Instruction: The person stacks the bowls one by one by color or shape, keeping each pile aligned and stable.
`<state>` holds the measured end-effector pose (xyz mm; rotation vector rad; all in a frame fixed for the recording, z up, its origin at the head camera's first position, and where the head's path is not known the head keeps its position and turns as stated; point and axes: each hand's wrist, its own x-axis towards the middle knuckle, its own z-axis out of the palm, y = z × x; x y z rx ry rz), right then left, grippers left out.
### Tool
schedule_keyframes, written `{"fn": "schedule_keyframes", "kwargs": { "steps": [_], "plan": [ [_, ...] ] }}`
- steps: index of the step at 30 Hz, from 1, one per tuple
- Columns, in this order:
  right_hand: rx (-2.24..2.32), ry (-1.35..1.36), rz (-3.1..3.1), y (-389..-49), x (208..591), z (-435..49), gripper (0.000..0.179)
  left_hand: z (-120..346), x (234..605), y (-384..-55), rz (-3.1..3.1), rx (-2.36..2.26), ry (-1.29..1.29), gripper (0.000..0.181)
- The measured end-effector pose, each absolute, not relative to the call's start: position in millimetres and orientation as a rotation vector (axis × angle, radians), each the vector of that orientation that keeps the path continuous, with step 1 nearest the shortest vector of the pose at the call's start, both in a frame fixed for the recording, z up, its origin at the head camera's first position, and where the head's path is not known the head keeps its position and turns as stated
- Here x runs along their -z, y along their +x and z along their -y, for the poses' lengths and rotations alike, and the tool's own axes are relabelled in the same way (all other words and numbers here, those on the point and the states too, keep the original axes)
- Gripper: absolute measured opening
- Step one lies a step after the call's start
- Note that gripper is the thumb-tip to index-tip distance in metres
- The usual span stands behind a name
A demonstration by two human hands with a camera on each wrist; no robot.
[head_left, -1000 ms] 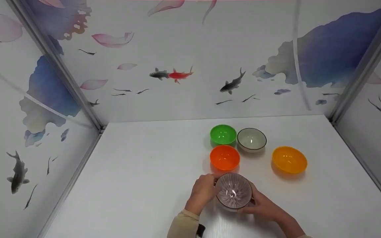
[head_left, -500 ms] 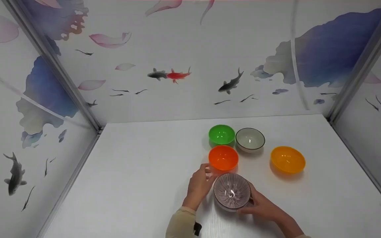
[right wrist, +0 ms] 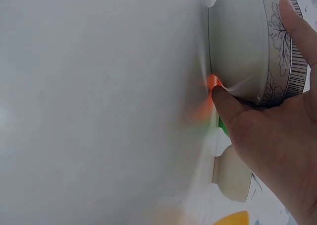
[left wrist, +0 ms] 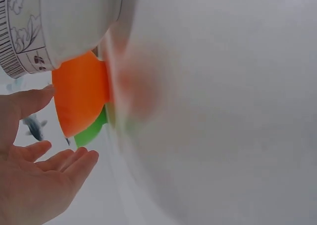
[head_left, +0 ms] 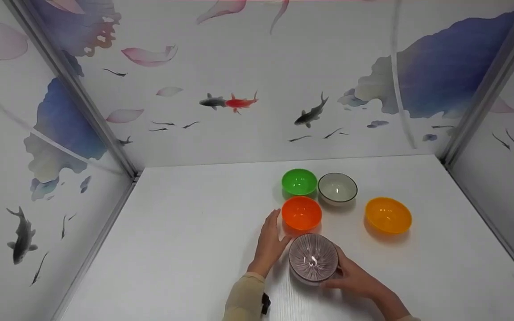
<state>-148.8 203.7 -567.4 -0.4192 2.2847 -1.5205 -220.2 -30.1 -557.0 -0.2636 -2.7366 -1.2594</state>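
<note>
A bowl with a purplish, ribbed inside (head_left: 313,258) stands near the front of the white table. In the right wrist view, this bowl (right wrist: 242,46) shows a pale outer wall and a band of leaf drawings and fine stripes. My right hand (head_left: 356,277) holds it from the right, fingers and thumb set around its side. To its left, my left hand (head_left: 268,247) is spread, fingers extended along the left side of an orange bowl (head_left: 301,214). The left wrist view shows the left hand (left wrist: 44,170) with thumb and fingers apart, facing the orange bowl.
Behind the orange bowl is a green bowl (head_left: 299,182), next to a pale dark-rimmed bowl (head_left: 337,188). A yellow bowl (head_left: 388,216) stands farther right. Walls printed with fish and petals enclose the table (head_left: 185,232) at the back and sides.
My left hand has left the ribbed bowl's rim and reached forward to beside the orange bowl, its fingers straightening. My right hand stays on the ribbed bowl.
</note>
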Motion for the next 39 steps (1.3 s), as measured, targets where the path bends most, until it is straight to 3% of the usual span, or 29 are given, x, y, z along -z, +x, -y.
{"fn": "schedule_keyframes", "kwargs": {
  "steps": [27, 39],
  "plan": [
    [1.519, -0.374, -2.253, -149.6, 564.2, -201.3, 0.115, 20.5, 566.1, -235.6, 2.688, 1.501, -0.338, 0.07],
    [1.545, -0.341, -2.198, -151.3, 562.8, -202.7, 0.117, 18.1, 570.4, -242.8, 2.648, 1.432, -0.301, 0.039]
  ]
}}
